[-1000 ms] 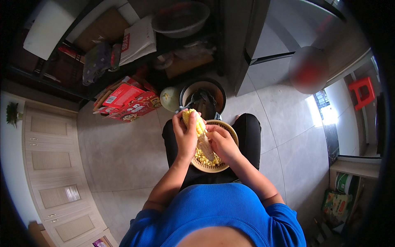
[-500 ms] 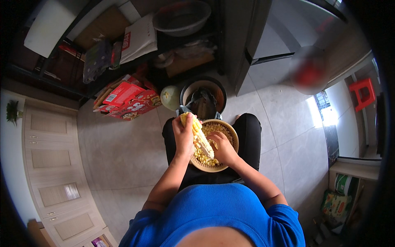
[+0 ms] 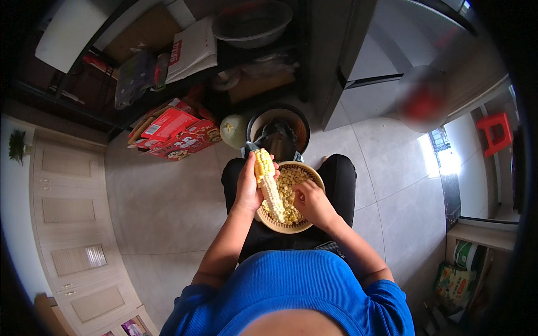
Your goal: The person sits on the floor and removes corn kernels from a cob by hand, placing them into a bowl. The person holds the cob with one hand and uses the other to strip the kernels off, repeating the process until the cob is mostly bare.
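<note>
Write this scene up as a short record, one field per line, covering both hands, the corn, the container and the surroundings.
Left hand: the left hand grips the corn cob near its upper end
Cob: tilted, yellow kernels at the upper part, lower part mostly stripped
Right hand: the right hand is over the basket, apart from the cob, fingers curled; whether it holds anything cannot be told
Basket: round, tan, on the lap, with loose kernels inside
Beyond: dark bin, pale-green melon, red box
Far right: red stool
</note>
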Available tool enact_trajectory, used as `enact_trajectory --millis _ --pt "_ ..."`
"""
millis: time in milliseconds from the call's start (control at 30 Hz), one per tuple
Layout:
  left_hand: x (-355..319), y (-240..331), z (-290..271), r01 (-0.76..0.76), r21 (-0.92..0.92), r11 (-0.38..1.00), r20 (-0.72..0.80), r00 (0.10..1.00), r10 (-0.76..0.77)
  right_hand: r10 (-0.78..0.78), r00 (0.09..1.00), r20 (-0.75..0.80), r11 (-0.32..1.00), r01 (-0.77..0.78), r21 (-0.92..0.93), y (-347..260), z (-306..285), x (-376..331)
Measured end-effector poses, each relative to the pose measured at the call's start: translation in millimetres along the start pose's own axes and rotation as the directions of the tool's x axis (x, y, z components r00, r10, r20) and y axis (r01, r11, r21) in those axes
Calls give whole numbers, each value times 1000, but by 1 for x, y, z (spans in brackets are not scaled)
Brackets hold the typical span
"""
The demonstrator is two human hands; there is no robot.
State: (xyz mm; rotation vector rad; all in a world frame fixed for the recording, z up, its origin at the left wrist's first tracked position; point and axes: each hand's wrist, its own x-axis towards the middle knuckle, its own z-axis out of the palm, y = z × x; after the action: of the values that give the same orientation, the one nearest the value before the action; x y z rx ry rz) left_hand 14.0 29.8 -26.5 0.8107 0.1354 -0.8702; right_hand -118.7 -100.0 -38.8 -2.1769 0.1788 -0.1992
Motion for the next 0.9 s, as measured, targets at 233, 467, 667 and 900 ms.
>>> enact_trajectory --millis 233,467,667,900 --pt "-10 -1 25 -94 -51 994 45 994 96 189 976 108 469 -186 863 -22 2 20" --pt "-16 -9 44 -307 206 929 -4 949 314 186 979 82 348 -144 926 -54 4 34" --pt "-19 -11 49 -409 316 856 -57 892 448 209 974 89 435 -174 884 -60 1 36" --pt "-17 -13 44 -481 465 743 -7 837 546 183 975 129 414 -196 889 -58 -3 40"
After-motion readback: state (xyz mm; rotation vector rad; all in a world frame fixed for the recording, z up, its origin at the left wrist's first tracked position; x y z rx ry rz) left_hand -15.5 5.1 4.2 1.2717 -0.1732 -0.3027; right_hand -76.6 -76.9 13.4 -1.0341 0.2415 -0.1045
